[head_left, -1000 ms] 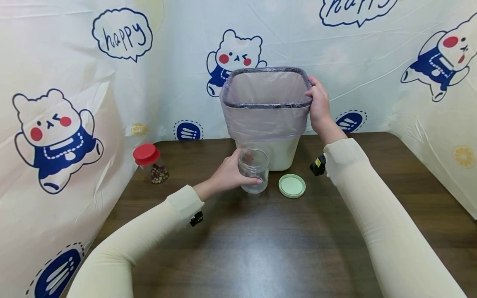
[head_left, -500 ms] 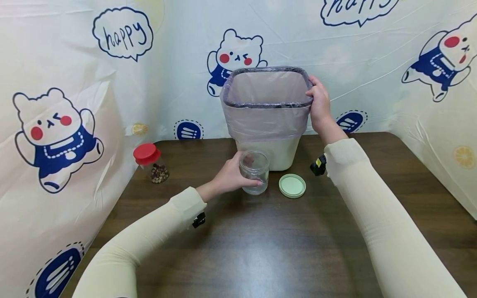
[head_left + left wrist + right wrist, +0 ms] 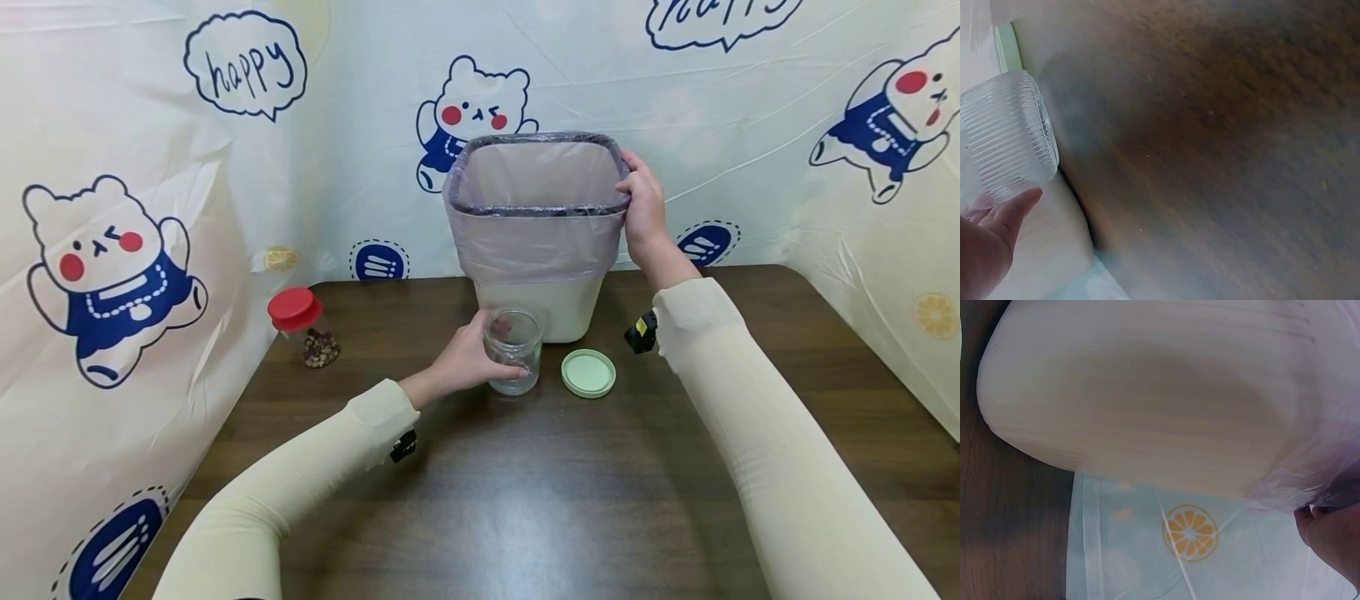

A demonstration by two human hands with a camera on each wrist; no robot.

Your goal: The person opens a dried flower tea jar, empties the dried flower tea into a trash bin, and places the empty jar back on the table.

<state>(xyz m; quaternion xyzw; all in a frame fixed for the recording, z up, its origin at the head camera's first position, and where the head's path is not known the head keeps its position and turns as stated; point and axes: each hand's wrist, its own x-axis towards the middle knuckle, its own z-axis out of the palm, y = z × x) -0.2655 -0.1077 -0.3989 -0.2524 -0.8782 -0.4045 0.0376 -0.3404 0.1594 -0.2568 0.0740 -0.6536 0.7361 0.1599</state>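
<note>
In the head view my left hand [image 3: 467,354] holds an upright clear jar [image 3: 517,379], lidless, with its thumb across the front. The left wrist view shows the jar's ribbed wall [image 3: 1013,131] near that hand [image 3: 991,244]. Whether the jar's base touches the table cannot be told. Behind it stands a cream trash bin [image 3: 573,308] lined with a translucent bag [image 3: 536,250]. My right hand [image 3: 645,208] grips the bin's right rim, thumb over the edge; in the right wrist view the hand [image 3: 1335,544] is partly cut off. A pale green lid [image 3: 588,373] lies right of the jar.
At the table's left side stands a clear jar with a red lid [image 3: 294,310] and dark, mixed contents [image 3: 320,350]. The brown wooden table [image 3: 487,500] ends at a printed curtain [image 3: 360,125] behind and at the left.
My left hand and the clear jar have come slightly down and to the right in the head view. The right hand stays on the bin's rim, and the bin stays put.
</note>
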